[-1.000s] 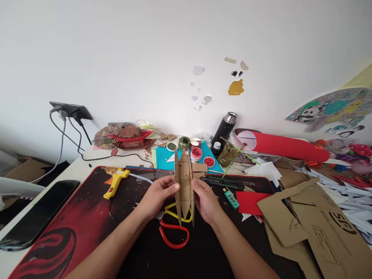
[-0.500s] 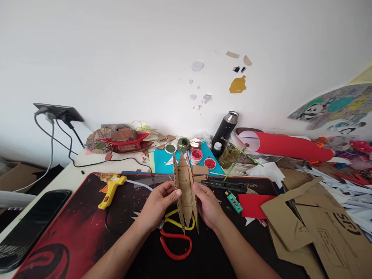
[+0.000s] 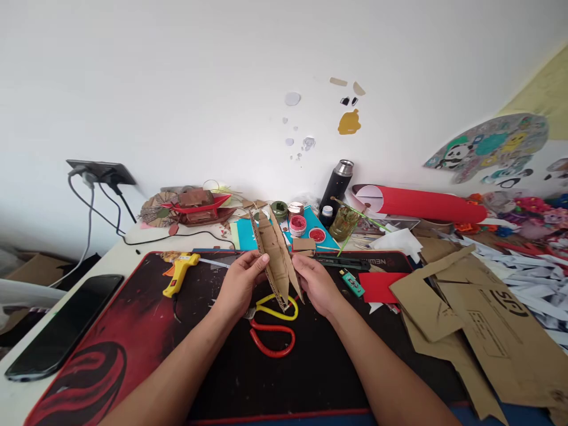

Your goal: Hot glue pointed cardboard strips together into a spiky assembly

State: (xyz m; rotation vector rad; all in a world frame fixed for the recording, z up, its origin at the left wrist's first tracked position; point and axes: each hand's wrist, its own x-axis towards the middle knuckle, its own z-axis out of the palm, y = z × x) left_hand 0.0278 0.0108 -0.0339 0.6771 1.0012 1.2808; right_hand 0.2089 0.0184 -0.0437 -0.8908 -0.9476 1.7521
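Between my two hands is a long cardboard boat hull (image 3: 276, 260), pointed at its ends, with side strips standing along a flat base. My left hand (image 3: 242, 278) pinches the left side strip, thumb on its upper edge. On the other side, the fingers of my right hand (image 3: 313, 281) grip the right strip; their tips are partly hidden. The hull tilts, its far end leaning left. Below it, scissors (image 3: 273, 352) with one red and one yellow handle lie on the dark desk mat (image 3: 239, 384); their blades are mostly covered by my left hand.
A yellow glue gun (image 3: 181, 273) lies left, near a phone (image 3: 66, 325). Behind stand paint pots (image 3: 297, 225), a black flask (image 3: 338, 186) and a brush jar (image 3: 345, 222). A finished-looking model boat (image 3: 195, 207) sits back left. Cardboard sheets (image 3: 501, 337) and a cutter (image 3: 341, 261) are right.
The hull has turned so its far end points more to the left, and its near end has lifted. Both hands still hold it. The whole view has shifted slightly.
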